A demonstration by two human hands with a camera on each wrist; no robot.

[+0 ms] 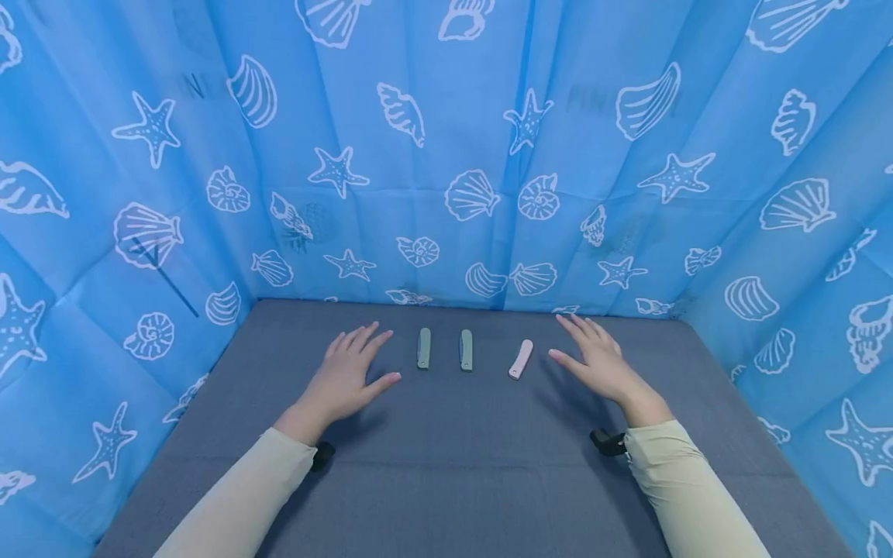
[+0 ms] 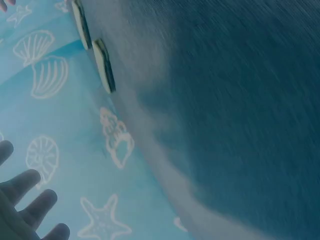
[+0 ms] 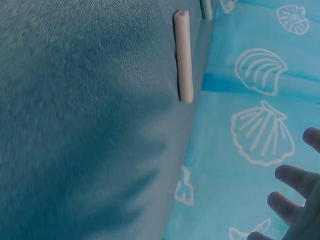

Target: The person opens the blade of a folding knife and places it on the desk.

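Note:
Three folded knives lie in a row near the back of the table. In the head view, one green folding knife (image 1: 424, 349) is at left, a second green folding knife (image 1: 466, 351) in the middle, and a pink folding knife (image 1: 520, 359) tilts at right. My left hand (image 1: 346, 378) hovers left of the row with its fingers spread, holding nothing. My right hand (image 1: 601, 364) is held likewise right of the pink knife, apart from it. The left wrist view shows the left green knife (image 2: 103, 66); the right wrist view shows the pink knife (image 3: 184, 57).
A grey cloth-covered table (image 1: 460, 496) spreads beneath both hands. Blue curtains (image 1: 432, 116) printed with white shells and starfish enclose it at the back and both sides. Dark straps with black pieces (image 1: 608, 442) sit at the wrists.

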